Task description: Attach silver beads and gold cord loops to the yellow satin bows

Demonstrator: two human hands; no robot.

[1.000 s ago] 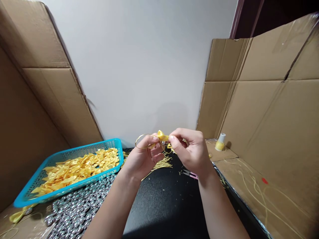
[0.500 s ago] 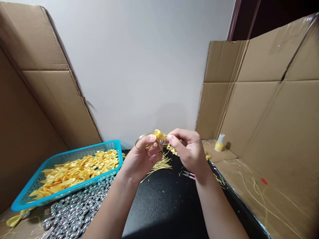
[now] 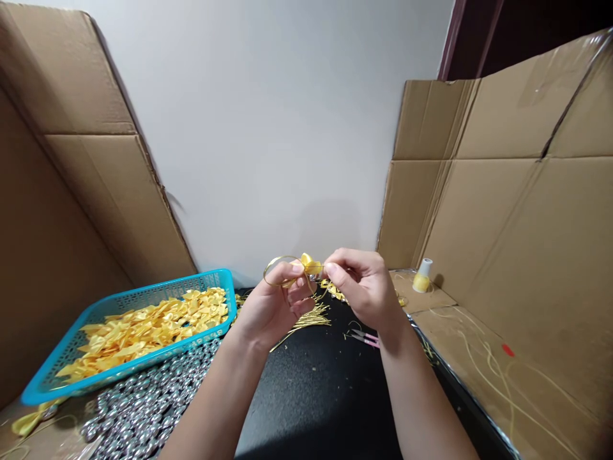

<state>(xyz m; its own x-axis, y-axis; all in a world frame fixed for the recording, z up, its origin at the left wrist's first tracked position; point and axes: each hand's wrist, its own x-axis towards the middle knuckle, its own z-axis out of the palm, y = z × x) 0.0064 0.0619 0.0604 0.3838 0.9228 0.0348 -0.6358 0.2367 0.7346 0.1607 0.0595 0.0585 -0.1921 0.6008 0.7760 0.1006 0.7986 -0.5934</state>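
A yellow satin bow (image 3: 310, 262) is pinched between thumb and fingers of my left hand (image 3: 275, 306). Gold cord (image 3: 269, 268) loops out to the left of that thumb, and a strand of it dangles below the bow. My right hand (image 3: 360, 284) is closed, thumb against forefinger, on the cord's thin end just right of the bow. Something small and silver shows under the bow, partly hidden by fingers. Below the hands, cut gold cords (image 3: 311, 317) lie in a bundle on the black tabletop (image 3: 306, 390).
At left, a blue basket (image 3: 143, 365) holds many yellow bows, with silver beads (image 3: 153, 396) heaped before it. Pink-handled thread snips (image 3: 366, 338) lie near my right wrist. A thread spool (image 3: 422, 276) stands at right, by loose cord (image 3: 493, 377). Cardboard walls (image 3: 527, 217) flank the table.
The bow and cord loop have shifted slightly right with my left hand, and the bow sits a little lower. My right hand keeps its pinch, nearly in place.
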